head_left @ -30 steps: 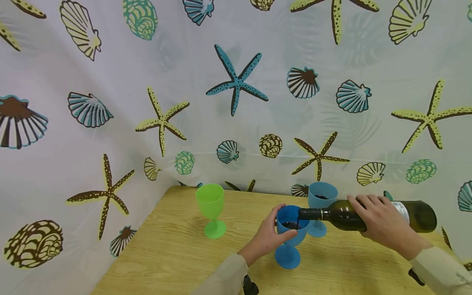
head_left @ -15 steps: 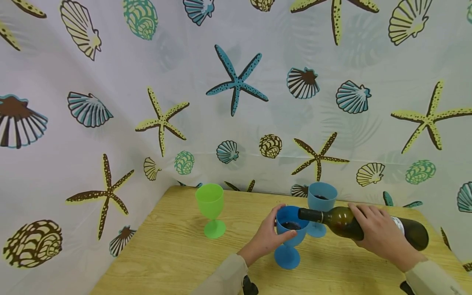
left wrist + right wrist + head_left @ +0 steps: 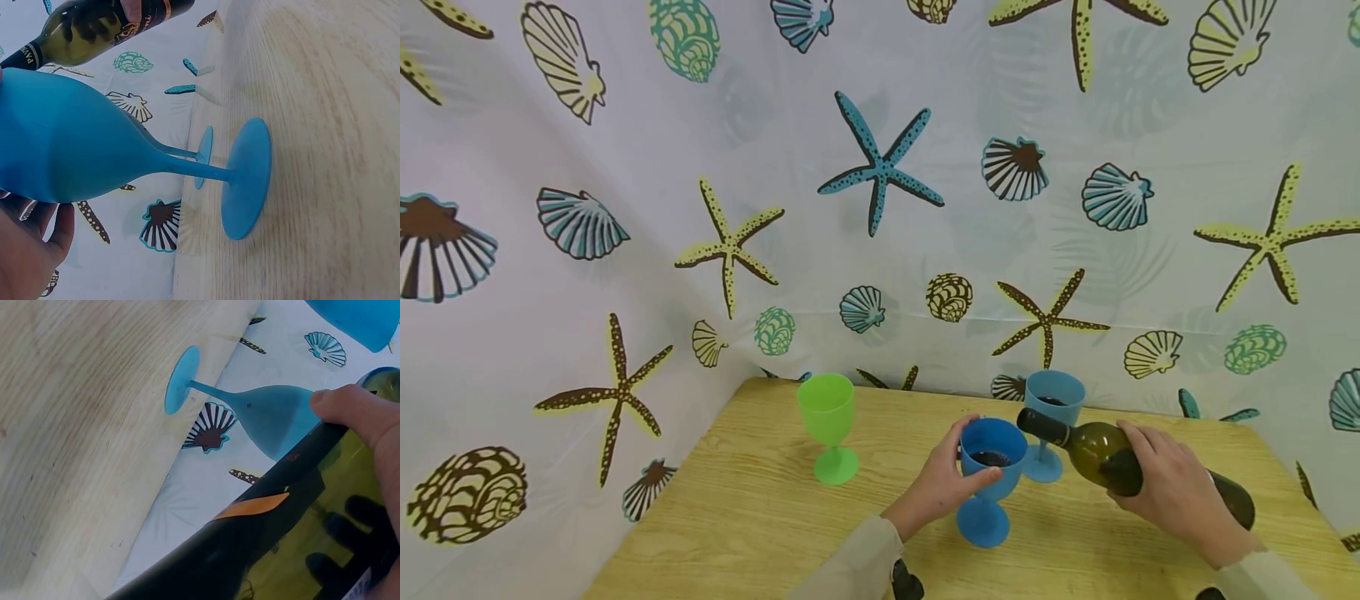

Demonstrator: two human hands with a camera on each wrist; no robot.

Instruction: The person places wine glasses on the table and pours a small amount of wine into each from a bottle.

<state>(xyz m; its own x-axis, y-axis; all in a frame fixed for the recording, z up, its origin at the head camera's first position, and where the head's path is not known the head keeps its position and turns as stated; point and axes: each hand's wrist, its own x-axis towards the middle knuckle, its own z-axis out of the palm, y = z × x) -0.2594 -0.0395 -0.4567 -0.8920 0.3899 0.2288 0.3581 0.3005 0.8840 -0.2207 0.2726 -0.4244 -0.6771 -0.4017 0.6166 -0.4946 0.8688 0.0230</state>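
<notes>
My left hand (image 3: 936,487) holds a blue plastic goblet (image 3: 1006,482) by its bowl, thumb on the near side and fingers round the back. Dark liquid shows inside, and the foot rests on the table. In my right hand (image 3: 1180,487) is a green wine bottle (image 3: 1097,450), gripped round the body. It leans with its neck up toward the goblet's rim, apart from it, and no stream leaves the mouth. The right wrist view shows the bottle's dark label (image 3: 269,531) with an orange stripe. Behind stands a lighter blue goblet (image 3: 1067,412), also with dark liquid.
A green goblet (image 3: 827,417) stands upright at the left of the wooden table (image 3: 760,517). White cloth (image 3: 910,250) printed with shells and starfish hangs behind the table and along its left side.
The stream from the bottle has stopped. My right hand has tipped the bottle's neck up and its base down, drawing the mouth off the goblet. The left hand stays in place.
</notes>
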